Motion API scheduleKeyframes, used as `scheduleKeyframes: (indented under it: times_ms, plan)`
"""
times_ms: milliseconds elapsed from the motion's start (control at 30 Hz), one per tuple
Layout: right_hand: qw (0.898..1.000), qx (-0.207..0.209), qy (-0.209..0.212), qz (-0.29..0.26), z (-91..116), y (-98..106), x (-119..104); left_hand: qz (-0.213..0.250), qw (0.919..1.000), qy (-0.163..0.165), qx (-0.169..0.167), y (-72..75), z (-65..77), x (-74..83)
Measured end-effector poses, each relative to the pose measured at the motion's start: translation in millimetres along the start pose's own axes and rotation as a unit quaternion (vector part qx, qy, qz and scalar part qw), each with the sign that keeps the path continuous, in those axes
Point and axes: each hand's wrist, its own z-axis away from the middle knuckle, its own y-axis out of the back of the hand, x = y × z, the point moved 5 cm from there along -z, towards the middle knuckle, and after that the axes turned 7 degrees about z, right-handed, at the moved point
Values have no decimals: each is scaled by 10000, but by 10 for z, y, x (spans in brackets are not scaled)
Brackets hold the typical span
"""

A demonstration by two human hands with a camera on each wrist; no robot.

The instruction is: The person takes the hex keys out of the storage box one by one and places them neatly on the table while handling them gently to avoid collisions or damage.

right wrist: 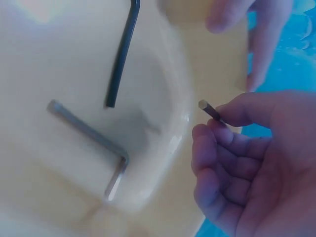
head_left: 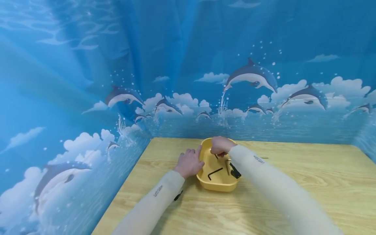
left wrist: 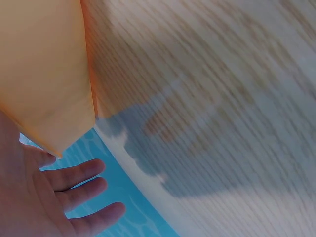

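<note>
Wood-grain table point(head_left: 205, 215) seen nearest | yellow basin point(head_left: 218, 187) set on it | black hex key point(head_left: 215, 172) and metallic hex key point(head_left: 227, 167) laid inside | basin's left rim touched by left hand point(head_left: 189, 162), fingers straight, apart | slim rod point(right wrist: 209, 109) pinched between right hand's point(right wrist: 242, 158) thumb and finger, above basin's far part | dolphin-printed backdrop point(head_left: 182, 65) hung behind

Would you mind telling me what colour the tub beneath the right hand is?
Yellow; the tub shows best in the head view.
</note>
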Motion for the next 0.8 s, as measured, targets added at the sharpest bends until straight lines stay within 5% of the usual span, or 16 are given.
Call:
scheduleKeyframes:
  times_ms: [800]
  plan:
    - [9901,922,718,-772,904,160,588,40,10000,-30,-6,52,36,28]
